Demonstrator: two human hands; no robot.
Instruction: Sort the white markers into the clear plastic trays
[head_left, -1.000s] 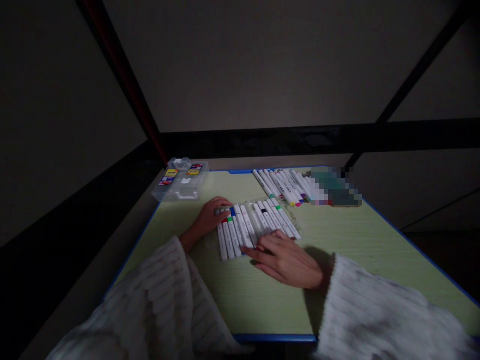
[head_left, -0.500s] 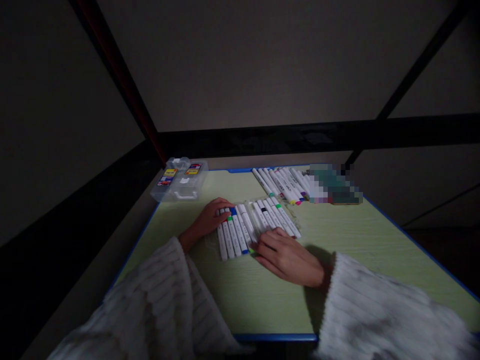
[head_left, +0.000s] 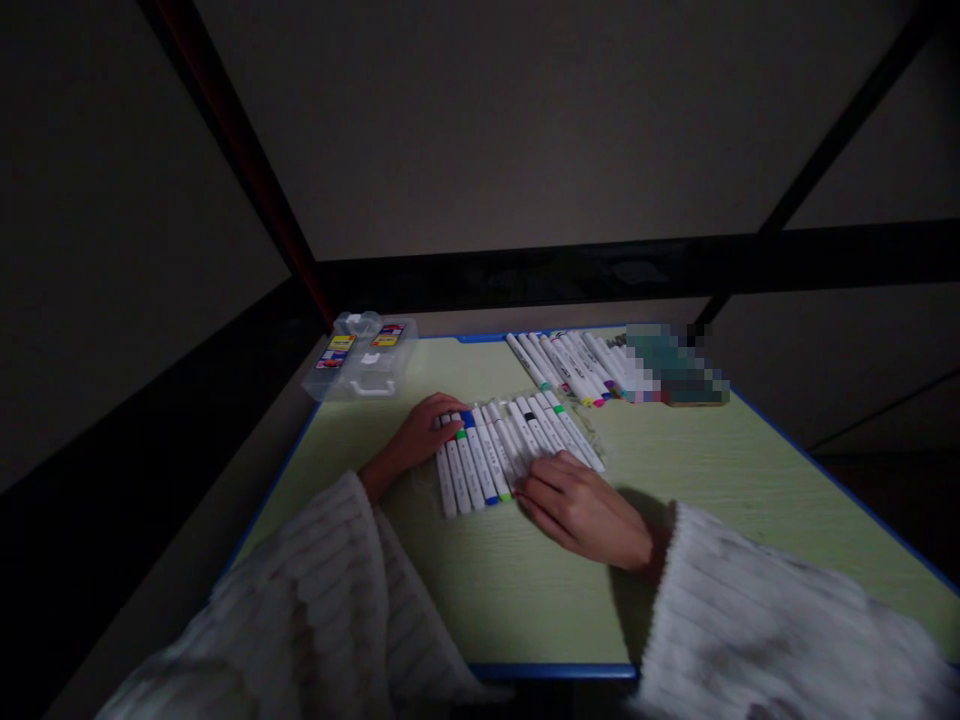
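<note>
Where white cylindrical markers with coloured ends [head_left: 481, 462] lie side by side in or on clear plastic sleeve [head_left: 591, 412], close before you, step seems to be lining them up. Your left hand [head_left: 416, 435] curls over far ends of leftmost markers; right hand [head_left: 589, 515], fingers bent, sits at near ends, mid-row. Whether either grips, cannot tell. Next move likely calls for light fingertip nudge, barrels kept flush. Beyond: second white-barrelled batch [head_left: 574, 368]; translucent plastic case [head_left: 367, 368], far left corner of pale green, blue-edged table [head_left: 540, 610].
</note>
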